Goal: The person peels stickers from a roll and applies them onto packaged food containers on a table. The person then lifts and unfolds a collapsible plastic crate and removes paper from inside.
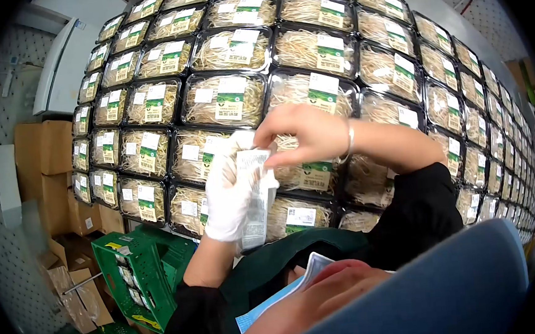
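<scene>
My left hand (225, 198), in a white glove, is closed round a strip of printed white labels (256, 214) that hangs down below it. My right hand (299, 134) is bare, with a band at the wrist, and its thumb and fingers pinch the upper end of the strip. Both hands are over rows of black trays with clear lids, filled with pale sprouts. One such tray (213, 102) lies just beyond my hands and bears a green and white label (230, 99).
Many more packed trays (390, 65) spread to the back and right. Green crates (142, 281) stand on the floor at the lower left, near cardboard boxes (52, 148). A white cabinet (68, 66) is at the upper left.
</scene>
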`<control>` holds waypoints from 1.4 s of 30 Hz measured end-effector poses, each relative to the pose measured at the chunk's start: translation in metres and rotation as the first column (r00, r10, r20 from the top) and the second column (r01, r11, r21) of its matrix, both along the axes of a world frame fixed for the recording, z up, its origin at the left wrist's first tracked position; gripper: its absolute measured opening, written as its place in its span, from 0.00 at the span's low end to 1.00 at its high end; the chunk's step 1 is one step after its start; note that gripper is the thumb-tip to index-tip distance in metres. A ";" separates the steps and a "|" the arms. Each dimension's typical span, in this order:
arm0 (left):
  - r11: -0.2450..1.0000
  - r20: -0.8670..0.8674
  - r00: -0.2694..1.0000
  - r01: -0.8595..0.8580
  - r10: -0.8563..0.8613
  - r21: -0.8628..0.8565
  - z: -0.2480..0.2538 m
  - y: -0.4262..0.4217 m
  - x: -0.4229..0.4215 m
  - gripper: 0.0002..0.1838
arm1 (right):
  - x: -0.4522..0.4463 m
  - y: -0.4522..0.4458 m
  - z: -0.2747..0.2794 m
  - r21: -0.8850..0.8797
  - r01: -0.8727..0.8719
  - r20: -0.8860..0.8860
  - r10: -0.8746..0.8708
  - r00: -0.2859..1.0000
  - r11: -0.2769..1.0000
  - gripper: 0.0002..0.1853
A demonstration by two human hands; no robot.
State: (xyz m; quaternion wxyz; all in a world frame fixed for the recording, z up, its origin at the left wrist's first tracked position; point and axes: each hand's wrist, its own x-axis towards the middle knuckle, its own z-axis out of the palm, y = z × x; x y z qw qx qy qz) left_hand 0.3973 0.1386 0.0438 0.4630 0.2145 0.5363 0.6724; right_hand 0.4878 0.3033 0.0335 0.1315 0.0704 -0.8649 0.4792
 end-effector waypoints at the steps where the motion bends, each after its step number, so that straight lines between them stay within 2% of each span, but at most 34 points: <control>1: 0.993 0.063 0.992 -0.112 0.109 0.037 0.003 0.004 0.009 0.17 | 0.003 -0.012 0.000 0.031 0.060 -0.034 -0.059 0.998 0.998 0.13; 3: 0.965 -0.149 0.954 -0.261 0.261 0.021 -0.011 -0.005 0.017 0.07 | 0.009 -0.026 -0.005 0.020 0.169 -0.070 -0.168 0.983 0.985 0.11; 4: 0.967 -0.156 0.955 -0.252 0.253 0.028 -0.020 -0.010 0.017 0.07 | 0.012 -0.034 -0.005 -0.156 0.187 -0.043 -0.196 0.980 0.970 0.08; 5: 0.964 -0.140 0.953 -0.263 0.267 0.049 -0.028 -0.017 0.015 0.03 | 0.016 -0.033 -0.005 -0.155 0.192 -0.048 -0.202 0.978 0.969 0.08; 7: 0.959 -0.119 0.953 -0.274 0.280 0.067 -0.031 -0.017 0.018 0.03 | 0.021 -0.032 -0.004 -0.180 0.171 -0.182 -0.204 0.962 0.969 0.06; 8: 0.957 -0.231 0.929 -0.278 0.289 0.079 -0.031 -0.012 0.021 0.04 | 0.025 -0.024 0.002 -0.176 0.296 -0.065 -0.311 0.948 0.939 0.04; 9: 0.955 -0.341 0.893 -0.281 0.295 0.090 -0.030 -0.008 0.024 0.05 | 0.021 -0.004 0.001 -0.244 0.313 -0.060 -0.336 0.940 0.918 0.05; 10: 0.970 -0.321 0.915 -0.229 0.244 0.085 -0.028 -0.005 0.027 0.02 | 0.018 0.015 0.003 -0.498 0.330 0.125 -0.310 0.942 0.802 0.07; 11: 0.981 -0.300 0.934 -0.176 0.192 0.080 -0.026 -0.003 0.029 0.05 | 0.017 0.034 0.012 -0.493 0.338 0.219 -0.262 0.940 0.801 0.09; 13: 0.991 -0.252 0.961 -0.128 0.113 -0.045 -0.016 0.007 0.029 0.12 | 0.021 0.038 0.010 -0.436 0.276 0.250 -0.180 0.951 0.857 0.09; 15: 0.996 -0.207 0.976 -0.074 0.064 -0.042 -0.018 0.016 0.026 0.18 | 0.023 0.022 -0.001 -0.201 0.140 0.203 -0.098 0.974 0.970 0.10; 16: 0.999 -0.191 0.981 -0.037 0.035 -0.007 -0.023 0.018 0.024 0.22 | 0.022 0.015 -0.010 -0.197 0.118 0.216 -0.075 0.974 0.973 0.10; 17: 1.000 -0.285 0.959 0.002 0.003 0.017 -0.023 0.020 0.023 0.24 | 0.020 0.008 -0.020 -0.192 0.147 0.119 -0.126 0.985 0.970 0.10; 19: 1.000 -0.268 0.964 0.007 -0.001 0.023 -0.022 0.021 0.022 0.26 | 0.018 0.005 -0.022 -0.082 0.175 0.047 -0.172 0.984 0.981 0.09; 20: 0.992 -0.259 0.959 -0.100 0.116 0.073 -0.024 0.023 0.025 0.20 | 0.018 0.004 -0.021 -0.137 0.178 0.022 -0.177 0.984 0.974 0.07; 21: 0.993 -0.261 0.959 -0.095 0.111 0.071 -0.025 0.019 0.024 0.20 | 0.018 0.001 -0.020 -0.140 0.183 0.021 -0.182 0.983 0.973 0.07; 23: 0.986 -0.181 0.972 -0.158 0.147 -0.045 -0.029 0.009 0.022 0.09 | 0.020 -0.005 -0.017 -0.128 0.237 -0.014 -0.241 0.971 0.963 0.07; 24: 0.955 -0.025 0.955 -0.295 0.295 -0.020 -0.037 0.009 0.025 0.02 | 0.021 -0.006 -0.019 -0.156 0.241 -0.058 -0.252 0.966 0.958 0.06; 25: 0.959 -0.022 0.959 -0.281 0.281 -0.014 -0.039 0.006 0.025 0.02 | 0.022 -0.008 -0.019 -0.150 0.255 -0.058 -0.266 0.962 0.955 0.06; 27: 0.975 -0.160 0.963 -0.203 0.216 0.094 -0.038 0.007 0.028 0.01 | 0.030 -0.003 -0.016 -0.235 0.261 0.001 -0.269 0.963 0.936 0.06; 28: 0.990 -0.382 0.918 -0.132 0.106 -0.043 -0.042 0.011 0.027 0.05 | 0.030 0.014 -0.010 -0.142 0.327 0.055 -0.323 0.945 0.934 0.06; 29: 0.997 -0.350 0.937 -0.011 -0.016 -0.073 -0.044 0.016 0.031 0.08 | 0.028 0.045 -0.020 0.010 0.519 -0.014 -0.519 0.855 0.855 0.08; 30: 0.994 -0.279 0.959 0.022 -0.051 -0.105 -0.045 0.018 0.036 0.08 | 0.027 0.090 -0.017 0.102 0.713 -0.059 -0.712 0.700 0.693 0.11; 31: 0.989 -0.214 0.974 0.044 -0.074 -0.143 -0.046 0.020 0.038 0.09 | 0.033 0.134 0.005 0.254 0.798 0.029 -0.829 0.558 0.546 0.19; 32: 0.993 -0.431 0.896 0.115 -0.108 -0.010 -0.069 0.021 0.032 0.10 | 0.035 0.189 -0.005 0.160 0.959 -0.265 -0.926 0.268 0.232 0.17; 33: 0.980 -0.596 0.787 0.196 -0.160 -0.005 -0.082 0.022 0.025 0.11 | 0.052 0.268 -0.042 0.351 0.936 -0.365 -0.923 0.121 -0.016 0.16; 34: 0.982 -0.771 0.622 0.187 -0.139 -0.027 -0.087 0.027 0.024 0.12 | 0.071 0.316 -0.044 0.318 0.948 -0.353 -0.927 0.128 0.009 0.17; 35: 0.984 -0.899 0.423 0.170 -0.119 -0.050 -0.093 0.030 0.025 0.12 | 0.093 0.386 -0.091 0.438 0.883 -0.503 -0.860 0.083 -0.171 0.19; 36: 0.985 -0.924 0.366 0.160 -0.112 -0.056 -0.090 0.031 0.025 0.12 | 0.107 0.478 -0.160 0.325 0.842 -0.773 -0.634 -0.027 -0.431 0.20; 37: 0.989 -0.921 0.369 0.125 -0.121 -0.079 -0.094 0.032 0.026 0.10 | 0.107 0.442 -0.132 0.491 0.818 -0.490 -0.871 -0.026 -0.300 0.21; 39: 0.983 -0.913 0.368 0.113 -0.175 -0.143 -0.091 0.032 0.026 0.10 | 0.093 0.423 -0.107 0.559 0.827 -0.105 -0.994 -0.003 -0.061 0.22; 40: 0.986 -0.914 0.374 0.110 -0.156 -0.123 -0.094 0.032 0.026 0.09 | 0.082 0.401 -0.096 0.555 0.831 -0.097 -0.995 0.012 -0.044 0.22; 42: 0.975 -0.907 0.361 0.123 -0.215 -0.183 -0.088 0.035 0.024 0.10 | 0.060 0.365 -0.080 0.641 0.763 -0.013 -0.995 -0.098 -0.083 0.21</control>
